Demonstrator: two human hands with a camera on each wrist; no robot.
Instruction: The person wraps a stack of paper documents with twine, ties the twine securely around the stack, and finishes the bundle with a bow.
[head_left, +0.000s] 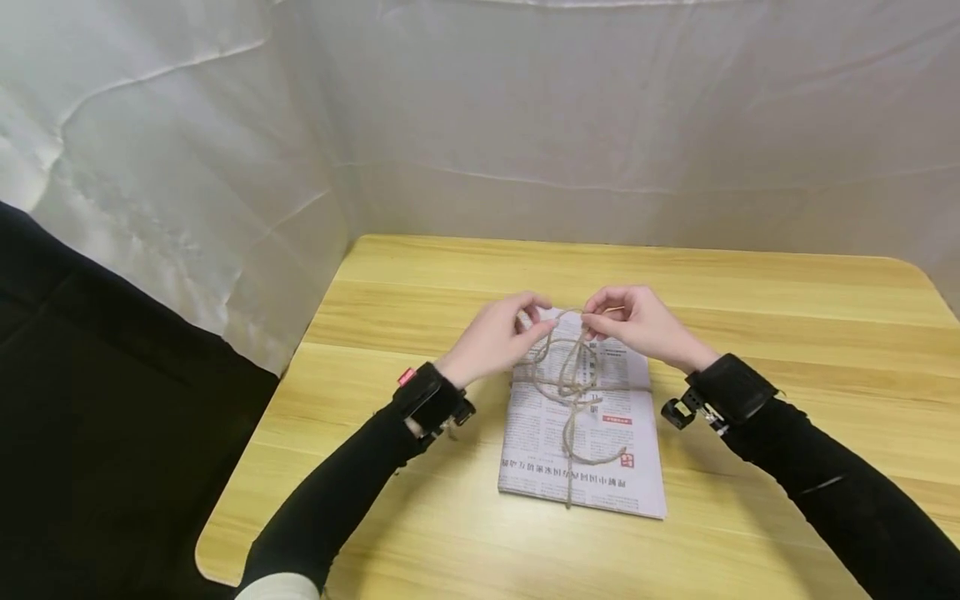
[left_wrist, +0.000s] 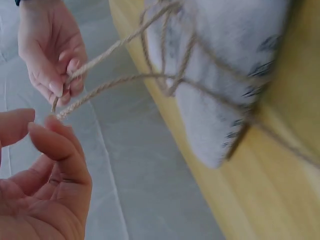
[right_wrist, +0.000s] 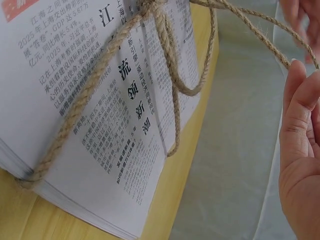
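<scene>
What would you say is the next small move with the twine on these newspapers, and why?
Probably pull the two strands apart to draw the knot snug. The left hand and right hand each pinch the twine above the newspapers, and loose loops hang around the crossing, so the tie looks slack.

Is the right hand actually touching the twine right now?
Touching. The left wrist view shows the right hand pinching a strand of the twine between its thumb and fingers.
</scene>
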